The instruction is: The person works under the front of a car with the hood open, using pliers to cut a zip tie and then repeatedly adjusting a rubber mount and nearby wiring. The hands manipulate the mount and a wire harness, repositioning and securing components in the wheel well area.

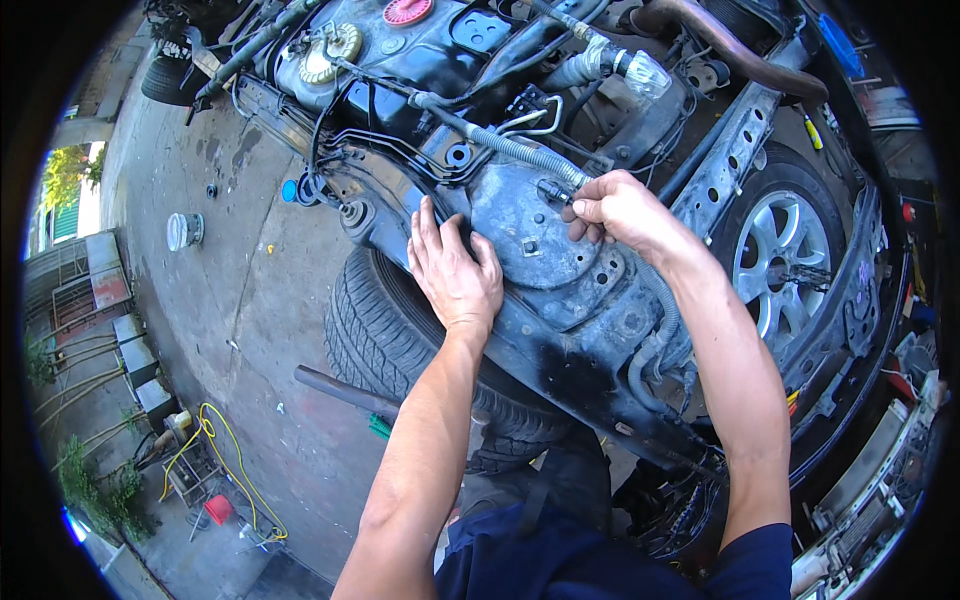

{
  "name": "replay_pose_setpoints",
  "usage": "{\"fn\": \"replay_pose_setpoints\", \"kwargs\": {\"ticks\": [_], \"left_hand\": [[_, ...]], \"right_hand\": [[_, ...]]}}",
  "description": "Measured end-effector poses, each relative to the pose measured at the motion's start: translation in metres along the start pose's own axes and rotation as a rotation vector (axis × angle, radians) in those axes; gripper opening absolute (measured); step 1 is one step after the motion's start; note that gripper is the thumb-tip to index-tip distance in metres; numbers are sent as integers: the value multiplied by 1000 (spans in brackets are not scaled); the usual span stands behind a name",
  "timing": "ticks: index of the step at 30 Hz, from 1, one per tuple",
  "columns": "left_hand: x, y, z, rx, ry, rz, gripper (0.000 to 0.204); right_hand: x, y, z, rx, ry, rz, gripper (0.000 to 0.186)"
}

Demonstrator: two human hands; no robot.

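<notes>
A dirty, bare vehicle frame stretches across the view, with a rounded grey metal mount (520, 215) in front of me. My left hand (455, 275) lies open on the frame's black edge, fingers spread and holding nothing. Over the mount's far right side, my right hand (615, 212) is closed, its thumb and fingertips pinching a small dark cylindrical piece (553, 190). Its exact kind does not show, and the fingers cover part of it. A grey corrugated hose (520, 148) passes just beyond that hand. Below the frame's left side sits a black tire (375, 320).
A silver wheel (785, 255) stands at the right. Black tanks with a red cap (407, 10) and a cream cap (330, 52) lie at the far side. A clear container (184, 231) rests on the concrete floor, and a yellow hose (237, 470) lies at lower left.
</notes>
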State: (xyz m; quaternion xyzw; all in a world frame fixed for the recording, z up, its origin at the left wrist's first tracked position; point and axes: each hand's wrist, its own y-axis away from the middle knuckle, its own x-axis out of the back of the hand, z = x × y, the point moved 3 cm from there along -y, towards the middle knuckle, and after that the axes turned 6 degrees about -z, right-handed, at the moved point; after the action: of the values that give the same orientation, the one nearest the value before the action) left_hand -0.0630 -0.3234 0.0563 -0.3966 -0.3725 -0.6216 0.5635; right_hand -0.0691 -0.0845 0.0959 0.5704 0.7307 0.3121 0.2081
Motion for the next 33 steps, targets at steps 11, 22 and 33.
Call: {"fn": "replay_pose_setpoints", "kwargs": {"ticks": [11,22,33], "left_hand": [[-3,0,-3,-21,-10,22,35],[-3,-2,-5,-73,-40,21,37],[-3,-3,-5,-90,-33,18,38]], "right_hand": [[-46,16,19,616,651,750,12],[-19,55,34,619,458,628,43],[-15,82,89,567,477,809,30]]}}
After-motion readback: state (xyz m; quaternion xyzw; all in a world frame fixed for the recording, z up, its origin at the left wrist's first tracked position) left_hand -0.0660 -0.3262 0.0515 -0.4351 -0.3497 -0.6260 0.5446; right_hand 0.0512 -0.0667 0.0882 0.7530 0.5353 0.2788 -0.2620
